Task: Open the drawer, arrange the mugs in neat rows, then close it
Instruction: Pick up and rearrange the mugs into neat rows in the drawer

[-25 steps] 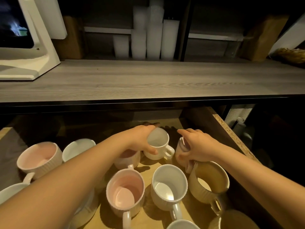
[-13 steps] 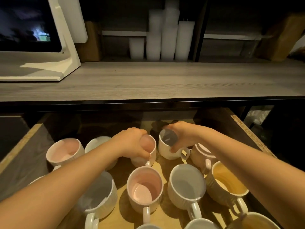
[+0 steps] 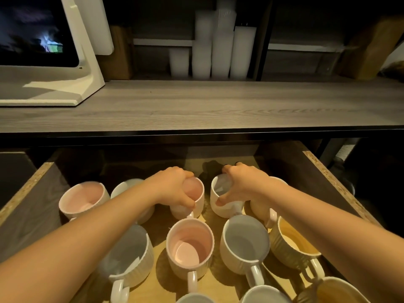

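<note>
The drawer [image 3: 328, 178] stands open below the counter, holding several ribbed mugs. My left hand [image 3: 172, 189] grips the rim of a pink mug [image 3: 195, 194] in the back row. My right hand [image 3: 242, 184] grips the rim of a white mug [image 3: 220, 202] beside it, thumb on the near rim and fingers over the far side. In front stand a grey mug [image 3: 129, 256], a pink mug [image 3: 189, 243], a white mug [image 3: 244, 241] and a yellow mug [image 3: 293, 246], handles toward me. Another pink mug [image 3: 83, 197] sits back left.
The grey wooden counter [image 3: 207, 106] overhangs the drawer's back. A white stand with a dark screen [image 3: 54, 68] is on its left; white cup stacks [image 3: 218, 51] stand on the shelf behind. More mugs [image 3: 264, 294] line the drawer's near edge.
Both hands stay on the same two back-row mugs as half a second ago; a second ago the left held the white mug and the right a mug further right.
</note>
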The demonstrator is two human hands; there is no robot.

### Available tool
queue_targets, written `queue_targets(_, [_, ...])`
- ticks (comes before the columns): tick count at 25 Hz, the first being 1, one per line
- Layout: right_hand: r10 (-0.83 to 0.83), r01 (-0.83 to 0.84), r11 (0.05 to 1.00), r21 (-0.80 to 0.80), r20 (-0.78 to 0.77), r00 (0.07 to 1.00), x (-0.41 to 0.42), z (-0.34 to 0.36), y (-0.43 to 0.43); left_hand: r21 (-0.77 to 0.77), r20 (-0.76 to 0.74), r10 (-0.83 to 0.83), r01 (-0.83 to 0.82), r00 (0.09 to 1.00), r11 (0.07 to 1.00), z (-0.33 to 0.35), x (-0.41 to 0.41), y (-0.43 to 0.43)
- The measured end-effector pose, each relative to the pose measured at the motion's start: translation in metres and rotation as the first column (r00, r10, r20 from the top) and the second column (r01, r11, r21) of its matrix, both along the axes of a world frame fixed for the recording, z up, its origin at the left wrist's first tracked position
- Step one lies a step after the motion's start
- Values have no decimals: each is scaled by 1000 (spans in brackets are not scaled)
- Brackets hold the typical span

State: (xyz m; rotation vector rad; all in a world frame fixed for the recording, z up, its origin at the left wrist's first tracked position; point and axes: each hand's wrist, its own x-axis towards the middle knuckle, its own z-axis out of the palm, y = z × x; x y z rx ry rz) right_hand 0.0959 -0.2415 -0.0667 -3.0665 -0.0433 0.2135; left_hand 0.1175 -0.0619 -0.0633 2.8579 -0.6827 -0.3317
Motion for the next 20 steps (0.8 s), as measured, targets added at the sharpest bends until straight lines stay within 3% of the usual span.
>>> queue_targets(4, [25,-24,999,46,-21,999,-7,6,-7,6,-27,8,-8,1000,1000,-5,-2,0])
queue_targets(7, [29,-34,994,106,45,999,-14,21,-28,48,30,-8,7,1000,999,-5,-7,-8])
queue_targets(10, [-42,43,999,-16,49,998,-21,24,-53,31,97,-78,75,992,997,-2,-14,-21])
queue_targets(14, [-146,139,984,-115,-56,988,-28,8,-65,-19,81,-150,152,985,988,-5,-23,-42])
queue_targets(20, [-193,193,981,20,6,981,-33,7,-70,-116,91,-134,144,987,983,-10,-33,-59])
